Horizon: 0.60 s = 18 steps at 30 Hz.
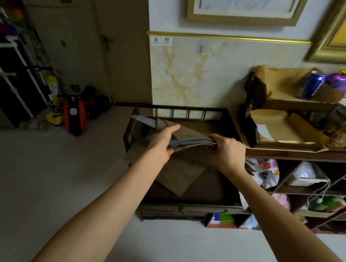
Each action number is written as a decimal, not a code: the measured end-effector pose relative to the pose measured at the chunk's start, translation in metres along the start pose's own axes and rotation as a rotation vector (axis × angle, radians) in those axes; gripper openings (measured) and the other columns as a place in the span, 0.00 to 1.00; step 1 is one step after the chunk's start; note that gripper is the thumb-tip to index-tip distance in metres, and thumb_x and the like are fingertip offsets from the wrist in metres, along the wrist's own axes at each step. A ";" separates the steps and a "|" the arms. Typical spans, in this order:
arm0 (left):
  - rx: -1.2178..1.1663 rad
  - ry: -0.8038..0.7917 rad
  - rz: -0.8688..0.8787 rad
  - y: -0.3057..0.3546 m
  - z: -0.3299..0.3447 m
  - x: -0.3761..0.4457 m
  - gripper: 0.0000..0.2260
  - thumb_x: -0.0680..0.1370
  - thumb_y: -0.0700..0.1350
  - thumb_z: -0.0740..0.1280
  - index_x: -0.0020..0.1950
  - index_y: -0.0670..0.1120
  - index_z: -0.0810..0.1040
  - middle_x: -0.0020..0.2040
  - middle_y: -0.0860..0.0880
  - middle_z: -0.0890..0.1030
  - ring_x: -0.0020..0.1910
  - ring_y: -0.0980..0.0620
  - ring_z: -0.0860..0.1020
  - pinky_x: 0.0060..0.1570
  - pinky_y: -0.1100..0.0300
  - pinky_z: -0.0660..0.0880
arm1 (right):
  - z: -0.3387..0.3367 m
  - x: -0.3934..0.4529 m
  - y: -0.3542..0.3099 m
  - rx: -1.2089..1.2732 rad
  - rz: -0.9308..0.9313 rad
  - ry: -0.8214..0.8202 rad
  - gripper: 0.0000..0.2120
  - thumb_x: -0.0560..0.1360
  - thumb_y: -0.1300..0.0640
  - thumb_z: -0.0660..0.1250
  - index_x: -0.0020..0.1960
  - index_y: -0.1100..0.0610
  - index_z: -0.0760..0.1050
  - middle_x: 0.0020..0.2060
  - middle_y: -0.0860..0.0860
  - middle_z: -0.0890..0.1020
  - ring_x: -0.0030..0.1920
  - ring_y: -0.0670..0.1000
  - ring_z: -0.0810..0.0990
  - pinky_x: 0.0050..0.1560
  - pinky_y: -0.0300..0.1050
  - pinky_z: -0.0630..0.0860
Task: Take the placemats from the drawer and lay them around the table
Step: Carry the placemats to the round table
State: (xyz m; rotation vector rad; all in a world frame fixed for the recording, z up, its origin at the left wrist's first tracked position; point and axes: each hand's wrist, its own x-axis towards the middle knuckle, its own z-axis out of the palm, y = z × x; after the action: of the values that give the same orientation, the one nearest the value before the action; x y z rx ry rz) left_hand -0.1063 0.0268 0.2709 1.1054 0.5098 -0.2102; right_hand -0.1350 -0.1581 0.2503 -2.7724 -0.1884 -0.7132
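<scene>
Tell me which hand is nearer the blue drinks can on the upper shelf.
Right. The right hand grips the stack of brown-and-grey placemats at its right end, on the side toward the blue drinks can. The left hand grips the stack's left end, farther away.

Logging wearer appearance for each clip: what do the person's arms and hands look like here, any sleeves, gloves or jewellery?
Both forearms are bare as far up as the frame shows; no sleeve edge shows. The left hand and right hand wear no gloves. No watch, bracelet or ring is visible on the wrists or on the fingers that show, though some fingers are hidden. No cables or markings.
</scene>
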 end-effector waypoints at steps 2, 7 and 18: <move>-0.038 -0.158 0.053 0.017 0.017 -0.029 0.15 0.72 0.46 0.75 0.56 0.45 0.77 0.55 0.44 0.80 0.52 0.46 0.80 0.50 0.53 0.80 | -0.028 0.002 0.003 0.066 0.098 0.061 0.14 0.71 0.53 0.72 0.56 0.50 0.80 0.42 0.54 0.85 0.45 0.59 0.83 0.42 0.48 0.74; 0.193 -0.456 0.282 0.020 0.039 -0.067 0.18 0.79 0.56 0.64 0.61 0.44 0.78 0.54 0.46 0.84 0.52 0.51 0.84 0.46 0.59 0.81 | -0.090 -0.002 0.033 0.270 0.407 0.140 0.11 0.70 0.53 0.73 0.51 0.55 0.82 0.44 0.57 0.84 0.46 0.61 0.82 0.44 0.51 0.76; 1.016 -0.099 1.086 -0.005 0.108 -0.040 0.49 0.68 0.57 0.76 0.79 0.51 0.49 0.79 0.49 0.52 0.79 0.47 0.45 0.75 0.46 0.50 | -0.207 -0.090 0.139 0.474 0.641 0.246 0.10 0.66 0.59 0.78 0.44 0.53 0.81 0.41 0.55 0.84 0.42 0.55 0.83 0.47 0.53 0.81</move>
State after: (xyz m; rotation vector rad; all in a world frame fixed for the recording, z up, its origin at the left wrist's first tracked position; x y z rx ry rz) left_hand -0.1121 -0.0755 0.3245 2.1846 -0.4079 0.4930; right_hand -0.2804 -0.3564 0.3486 -2.0841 0.4939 -0.7041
